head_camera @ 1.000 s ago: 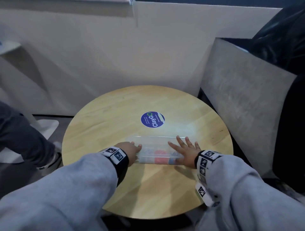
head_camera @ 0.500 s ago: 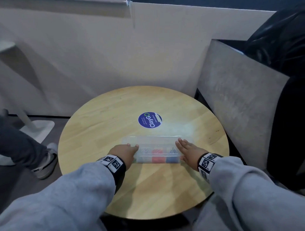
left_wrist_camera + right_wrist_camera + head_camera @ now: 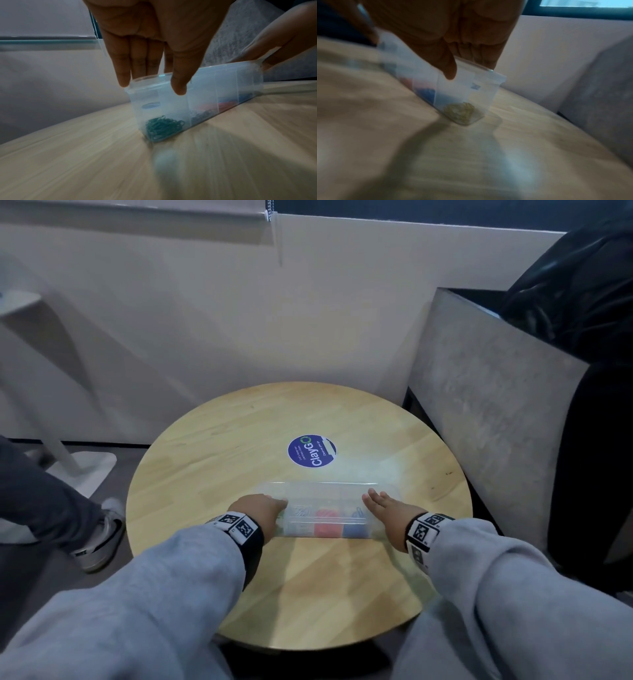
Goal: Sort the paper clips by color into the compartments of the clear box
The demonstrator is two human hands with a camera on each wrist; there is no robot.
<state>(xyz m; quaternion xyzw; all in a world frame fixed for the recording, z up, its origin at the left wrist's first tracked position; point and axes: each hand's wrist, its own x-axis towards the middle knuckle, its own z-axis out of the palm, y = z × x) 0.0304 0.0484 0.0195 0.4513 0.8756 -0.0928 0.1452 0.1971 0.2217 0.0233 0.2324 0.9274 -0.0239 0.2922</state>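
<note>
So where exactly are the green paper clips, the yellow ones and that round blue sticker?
green paper clips (image 3: pixel 163 127), left wrist view, middle of the heap in the end compartment.
yellow paper clips (image 3: pixel 459 111), right wrist view, centre of the blurred pile.
blue sticker (image 3: pixel 311 450), head view, middle of the disc on the table.

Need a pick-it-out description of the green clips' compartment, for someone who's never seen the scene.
On the round wooden table, a long clear box sits between both hands. Take the end compartment under the left hand. It alone holds the green paper clips; next along come silvery, then red.
</note>
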